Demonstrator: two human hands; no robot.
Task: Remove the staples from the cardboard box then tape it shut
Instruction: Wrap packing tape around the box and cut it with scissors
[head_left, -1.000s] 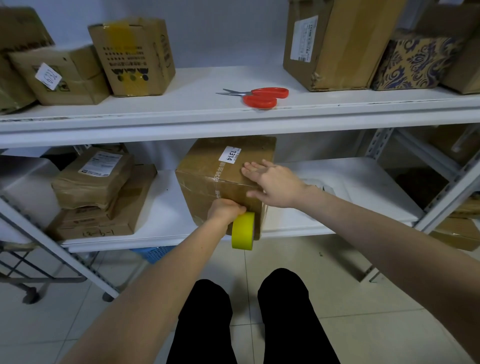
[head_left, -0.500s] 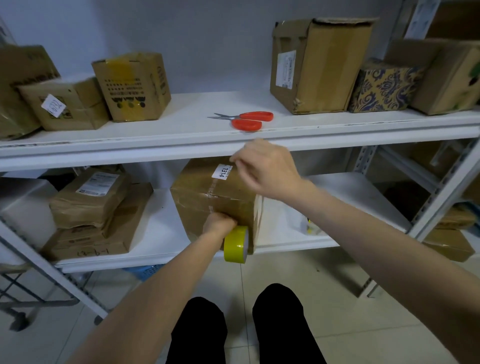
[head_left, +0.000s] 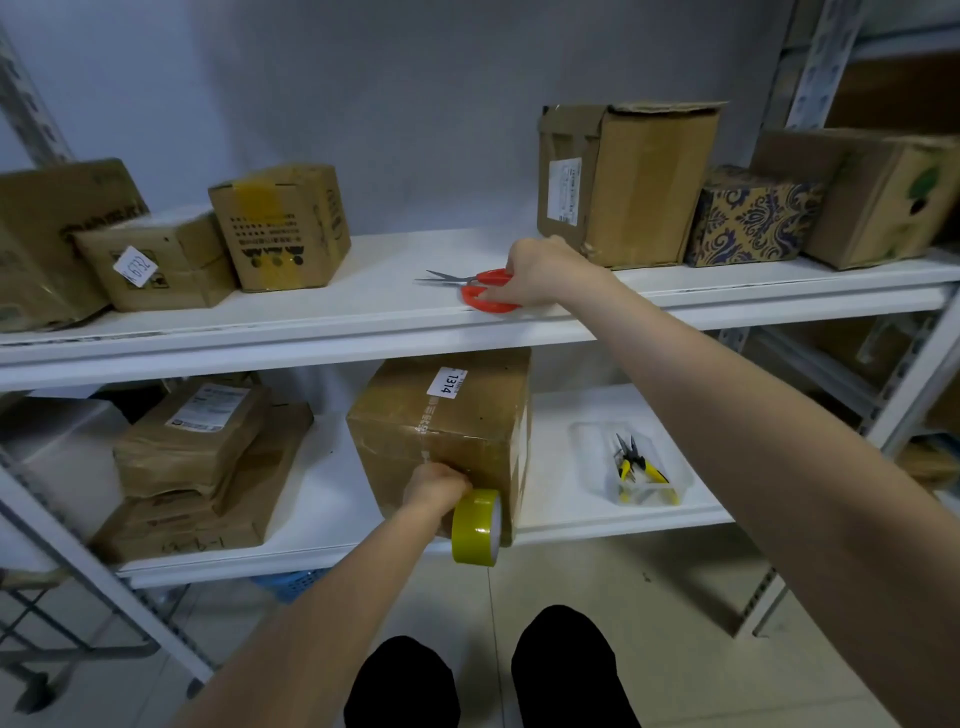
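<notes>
Brown cardboard box (head_left: 457, 415), squarish and plain, sits on the lower white shelf board (head_left: 597, 405). A white sticker marked 1314 (head_left: 447, 383) lies on its top, and a strip of clear tape (head_left: 423, 431) runs across the top and down the front face.

Low on that front face, the person's left hand (head_left: 436, 486) is clenched around a roll of yellow tape (head_left: 475, 527). The roll stands on edge, touching the box near its lower right corner.

Directly above the box, on the upper white shelf board (head_left: 363, 312), lie red-handled steel scissors (head_left: 491, 306), blades pointing left. The right hand (head_left: 545, 270) reaches up over them, fingers curled down around the red loops (the scissors appear to rest on the board, right at its front lip).

Just right of the box, on the same board, a clear plastic tray (head_left: 587, 441) holds yellow-and-black pliers (head_left: 636, 467). Left of the box is a stack of flat brown parcels (head_left: 208, 467).

Above and left of the box stands a small printed carton (head_left: 280, 228). Above and right are a tall brown carton (head_left: 639, 182) and a blue-patterned box (head_left: 753, 218). Below the box, black trouser legs (head_left: 405, 686) show over pale floor tiles.
</notes>
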